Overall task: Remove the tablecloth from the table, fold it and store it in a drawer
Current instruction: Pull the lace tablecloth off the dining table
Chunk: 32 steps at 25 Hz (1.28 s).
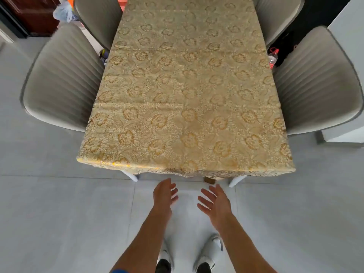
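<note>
A gold tablecloth with a raised flower pattern covers the whole long table in front of me and hangs a little over its near edge. White table legs show under that edge. My left hand and my right hand are stretched out side by side just short of the near edge, palms turned toward each other. Both hands have their fingers apart, hold nothing and do not touch the cloth. No drawer is in view.
Grey padded chairs stand along both long sides, two on the left and two on the right. A plastic bottle with a red cap sits by the right chairs. White furniture stands at far right. The floor is pale tile.
</note>
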{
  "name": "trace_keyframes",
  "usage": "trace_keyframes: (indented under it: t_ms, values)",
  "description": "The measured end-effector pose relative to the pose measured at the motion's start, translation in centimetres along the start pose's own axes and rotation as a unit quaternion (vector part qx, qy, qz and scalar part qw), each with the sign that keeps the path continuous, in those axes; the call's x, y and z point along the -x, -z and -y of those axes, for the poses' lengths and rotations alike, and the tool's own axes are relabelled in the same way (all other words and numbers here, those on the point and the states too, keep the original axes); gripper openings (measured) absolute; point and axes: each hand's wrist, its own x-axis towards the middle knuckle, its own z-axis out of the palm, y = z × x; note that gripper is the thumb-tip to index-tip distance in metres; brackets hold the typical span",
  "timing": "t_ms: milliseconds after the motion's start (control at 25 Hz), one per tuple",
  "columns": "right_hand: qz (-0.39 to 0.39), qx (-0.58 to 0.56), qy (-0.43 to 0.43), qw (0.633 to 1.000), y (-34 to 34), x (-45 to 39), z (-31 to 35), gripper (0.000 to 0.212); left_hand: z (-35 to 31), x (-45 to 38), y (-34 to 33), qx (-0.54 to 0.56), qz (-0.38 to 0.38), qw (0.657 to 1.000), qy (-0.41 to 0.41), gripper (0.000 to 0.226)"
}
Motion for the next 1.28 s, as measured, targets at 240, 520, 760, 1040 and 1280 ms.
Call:
trace_keyframes:
  t_ms: [240, 520, 760, 1040, 1280]
  values:
    - [0.031, -0.171, -0.058, 0.983, -1.0, -5.2, 2.3, 0.076, -0.4, -5.0, -2.5, 0.187, 0.045, 0.977, 0.095, 0.080]
    - [0.036, -0.330, -0.016, 0.943, 0.2, -7.3, 3.1, 0.083, -0.2, -7.4, -0.7, 0.384, 0.047, 0.918, 0.091, 0.092]
    - [0.029, -0.314, -0.012, 0.949, 0.9, -8.3, 3.4, 0.086, 0.4, -8.5, -0.2, 0.363, 0.016, 0.928, 0.078, 0.085]
    - [-0.098, -0.267, -0.006, 0.959, 4.4, -2.6, 0.8, 0.026, 1.6, -2.7, 2.6, 0.337, -0.100, 0.936, 0.012, 0.014]
    - [-0.275, -0.004, 0.287, 0.918, 3.9, 3.4, 6.0, 0.021, -3.8, 2.7, 2.0, 0.055, -0.322, 0.902, -0.281, 0.014]
